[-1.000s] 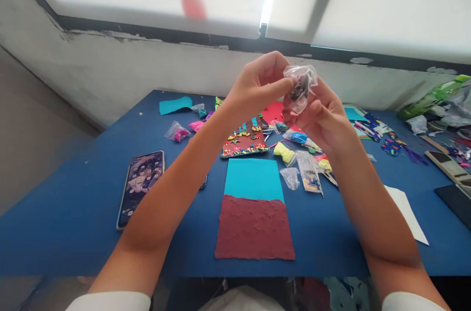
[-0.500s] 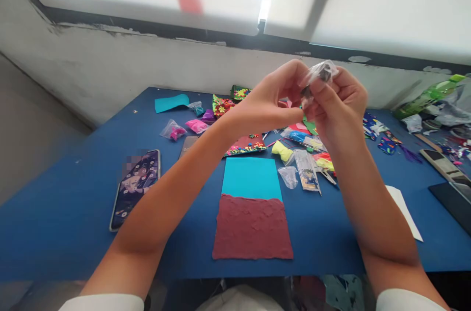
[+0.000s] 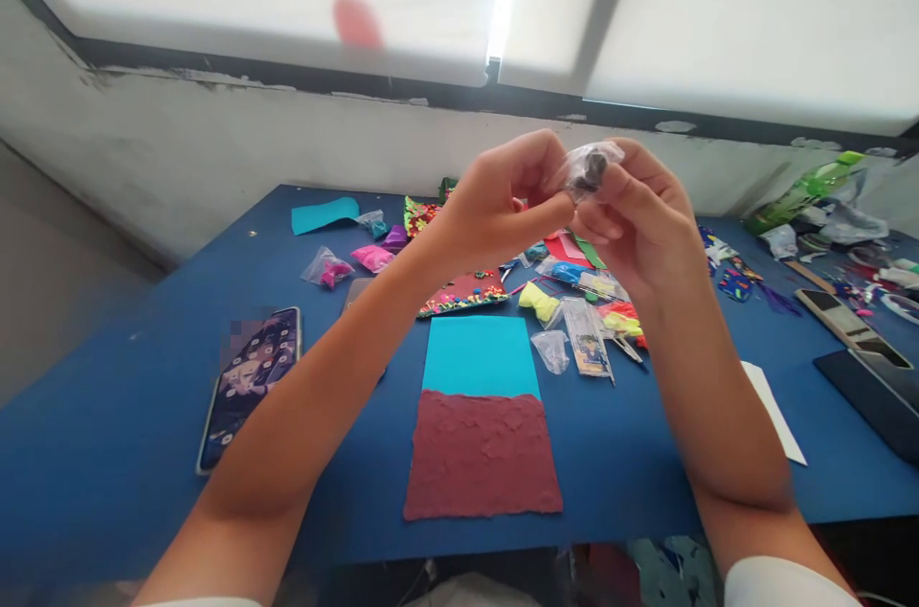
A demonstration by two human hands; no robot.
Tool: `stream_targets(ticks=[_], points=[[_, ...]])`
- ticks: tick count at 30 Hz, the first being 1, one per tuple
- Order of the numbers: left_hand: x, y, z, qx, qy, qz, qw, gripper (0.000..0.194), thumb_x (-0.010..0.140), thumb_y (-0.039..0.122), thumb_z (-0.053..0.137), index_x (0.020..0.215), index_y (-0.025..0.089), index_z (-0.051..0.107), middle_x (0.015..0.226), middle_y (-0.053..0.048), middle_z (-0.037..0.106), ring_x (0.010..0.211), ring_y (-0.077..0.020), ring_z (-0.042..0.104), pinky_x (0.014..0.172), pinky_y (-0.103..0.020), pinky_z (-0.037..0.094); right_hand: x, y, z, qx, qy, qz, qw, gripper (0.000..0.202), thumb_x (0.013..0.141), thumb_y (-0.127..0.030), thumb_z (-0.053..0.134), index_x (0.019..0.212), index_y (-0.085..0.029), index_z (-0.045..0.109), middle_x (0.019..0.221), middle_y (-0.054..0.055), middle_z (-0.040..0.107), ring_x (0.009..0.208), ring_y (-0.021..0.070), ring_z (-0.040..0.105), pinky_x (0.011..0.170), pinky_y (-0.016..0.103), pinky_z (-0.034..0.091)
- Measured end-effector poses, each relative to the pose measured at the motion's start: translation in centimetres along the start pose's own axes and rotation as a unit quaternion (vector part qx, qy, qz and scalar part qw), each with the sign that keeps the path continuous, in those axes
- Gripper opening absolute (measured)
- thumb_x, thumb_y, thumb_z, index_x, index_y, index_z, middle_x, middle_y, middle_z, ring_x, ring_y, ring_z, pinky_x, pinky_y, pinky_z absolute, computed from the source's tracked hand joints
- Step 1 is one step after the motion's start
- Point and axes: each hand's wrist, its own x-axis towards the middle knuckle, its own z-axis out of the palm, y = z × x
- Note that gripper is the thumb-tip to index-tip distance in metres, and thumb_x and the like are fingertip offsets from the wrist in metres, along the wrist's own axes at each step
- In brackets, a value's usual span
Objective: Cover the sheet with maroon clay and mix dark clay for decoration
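Small crumpled clear plastic bag [image 3: 583,159], shiny and creased, dark lump [image 3: 593,170] showing through it, held up above the blue table [image 3: 624,463], right hand [image 3: 644,214] pinching one side between thumb and fingers, left hand [image 3: 506,186] pinching the other.

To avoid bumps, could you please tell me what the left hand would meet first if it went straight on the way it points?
The left hand would probably meet the small clear bag first, which it seems to touch, then the right hand; depth is hard to judge.
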Motion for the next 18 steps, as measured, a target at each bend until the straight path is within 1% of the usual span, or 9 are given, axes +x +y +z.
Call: stream_targets(ticks=[4, 7, 9, 11, 13, 16, 18], points=[[0.0, 0.4, 0.0, -0.021, -0.003, -0.010, 1.000, 0.013, 0.088, 0.013, 0.052, 0.078, 0.021, 0.050, 0.068, 0.002, 0.048, 0.062, -0.0104, 0.058, 0.047, -0.023, 0.045, 0.0, -0.2, 0.0, -0.014, -0.005, 0.002, 1.000, 0.031, 0.071, -0.037, 0.079, 0.078, -0.025, 0.052, 0.058, -0.010, 0.033, 0.042, 0.0034, 0.021, 0.039, 0.022, 0.022], [-0.2, 0.9, 0.0, -0.028, -0.011, -0.014, 0.999, 0.010, 0.087, 0.013, 0.053, 0.085, 0.022, 0.050, 0.069, 0.002, 0.051, 0.061, -0.0102, 0.057, 0.047, -0.023, 0.045, 0.0, -0.2, 0.0, -0.002, -0.008, 0.017, 1.000, 0.034, 0.073, -0.035, 0.078, 0.069, -0.024, 0.045, 0.054, -0.011, 0.030, 0.041, 0.0032, 0.018, 0.038, 0.022, 0.018], [-0.3, 1.1, 0.2, -0.028, -0.010, -0.016, 0.999, 0.012, 0.086, 0.012, 0.054, 0.086, 0.022, 0.048, 0.068, 0.003, 0.052, 0.059, -0.0098, 0.056, 0.047, -0.023, 0.045, 0.0, 0.1, 0.1, -0.002, -0.001, 0.020, 1.000, 0.035, 0.074, -0.036, 0.076, 0.066, -0.023, 0.045, 0.049, -0.011, 0.029, 0.040, 0.0033, 0.019, 0.037, 0.022, 0.017], [-0.5, 1.1, 0.8, -0.030, 0.002, -0.020, 0.999, 0.016, 0.084, 0.009, 0.053, 0.086, 0.023, 0.045, 0.068, 0.004, 0.051, 0.058, -0.0092, 0.053, 0.046, -0.022, 0.043, 0.0, 0.5, 0.3, -0.030, 0.036, 0.002, 0.999, 0.033, 0.074, -0.037, 0.075, 0.066, -0.023, 0.046, 0.047, -0.011, 0.030, 0.039, 0.0035, 0.021, 0.037, 0.022, 0.016], [-0.7, 1.1, 1.6, -0.027, 0.026, -0.021, 0.999, 0.020, 0.081, 0.006, 0.052, 0.083, 0.023, 0.041, 0.067, 0.005, 0.048, 0.057, -0.0085, 0.051, 0.046, -0.022, 0.042, 0.0, 0.9, 0.6, -0.076, 0.102, -0.034, 0.991, 0.033, 0.075, -0.036, 0.074, 0.065, -0.023, 0.045, 0.049, -0.010, 0.033, 0.039, 0.0040, 0.025, 0.037, 0.022, 0.017], [-0.9, 1.1, 2.9, 0.007, 0.066, -0.006, 0.998, 0.025, 0.078, 0.004, 0.053, 0.081, 0.024, 0.037, 0.066, 0.006, 0.044, 0.056, -0.0071, 0.046, 0.048, -0.021, 0.041, -0.2, 1.5, 1.2, -0.156, 0.199, -0.094, 0.963, 0.031, 0.078, -0.032, 0.068, 0.064, -0.023, 0.042, 0.054, -0.008, 0.035, 0.045, 0.0054, 0.029, 0.040, 0.021, 0.022], [-1.1, 1.2, 3.4, 0.045, 0.089, 0.010, 0.995, 0.026, 0.078, 0.006, 0.055, 0.079, 0.024, 0.036, 0.064, 0.008, 0.044, 0.053, -0.0063, 0.042, 0.048, -0.020, 0.040, -0.4, 1.6, 1.6, -0.202, 0.240, -0.136, 0.940, 0.027, 0.079, -0.028, 0.064, 0.064, -0.023, 0.042, 0.056, -0.007, 0.034, 0.048, 0.0067, 0.030, 0.042, 0.022, 0.026]])
